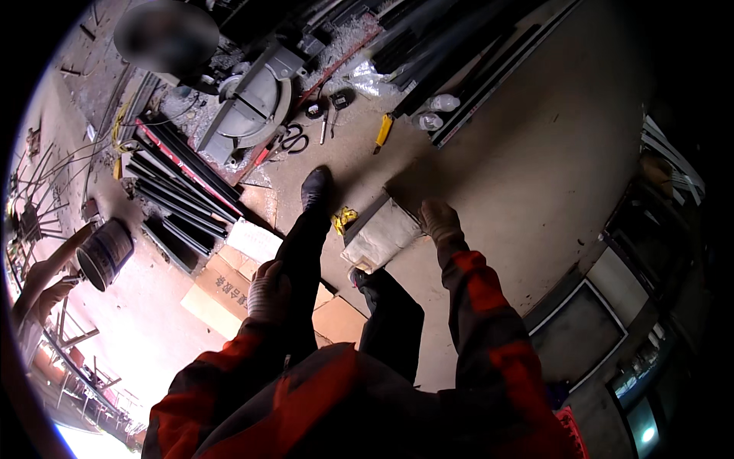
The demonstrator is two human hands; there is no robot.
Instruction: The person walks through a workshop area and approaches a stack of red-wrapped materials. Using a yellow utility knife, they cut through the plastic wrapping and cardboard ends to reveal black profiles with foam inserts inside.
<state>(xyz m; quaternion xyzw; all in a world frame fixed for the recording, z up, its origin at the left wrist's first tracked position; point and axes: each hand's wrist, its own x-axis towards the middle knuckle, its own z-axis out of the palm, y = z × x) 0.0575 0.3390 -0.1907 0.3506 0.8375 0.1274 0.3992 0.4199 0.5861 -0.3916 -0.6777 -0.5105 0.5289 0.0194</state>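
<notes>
My left hand point(267, 294), in a pale knitted glove, rests against my left leg with its fingers curled in; nothing shows in it. Farther right, my gloved right hand point(441, 222) is closed at the right corner of a worn, pale cardboard box point(384, 232). Whether it grips the box's edge or something small, I cannot make out. The box lies on the floor by my feet. Crumpled yellow material point(344, 219) touches its left side. Beyond the box lies a yellow utility knife point(384, 133).
A mitre saw point(256, 99) stands at the far left, with black-handled scissors point(293, 139) beside it. Dark metal profiles point(180, 195) lie left, more at the back. Flattened cardboard point(218, 287) lies near my left leg. Another person's hands point(57, 294) are by a bucket point(105, 256).
</notes>
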